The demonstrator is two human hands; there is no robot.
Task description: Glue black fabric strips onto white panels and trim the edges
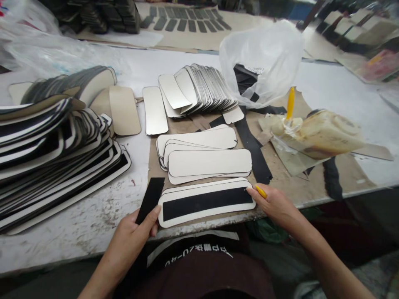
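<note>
A long white rounded panel (pixel 208 212) lies at the table's front edge, with a black strip (pixel 202 202) along its middle. My left hand (pixel 139 226) is closed around a second, loose black strip (pixel 151 198), its thumb touching the panel's left end. At the other end, my right hand (pixel 274 203) has its fingertips on the panel's corner, near the end of the strip. A yellow stick-like tool (pixel 261 191) pokes out of that hand; the rest of it is hidden. Just behind lie more white panels (pixel 209 162) in loose piles.
Tall stacks of black-and-white panels (pixel 62 178) fill the left side. Fanned plates (pixel 205 89) stand behind, beside a plastic bag (pixel 264 54) holding black pieces. A glue-stained plastic container (pixel 333 131) and upright yellow handle (pixel 290 103) are at right. A black strip (pixel 255 149) lies between.
</note>
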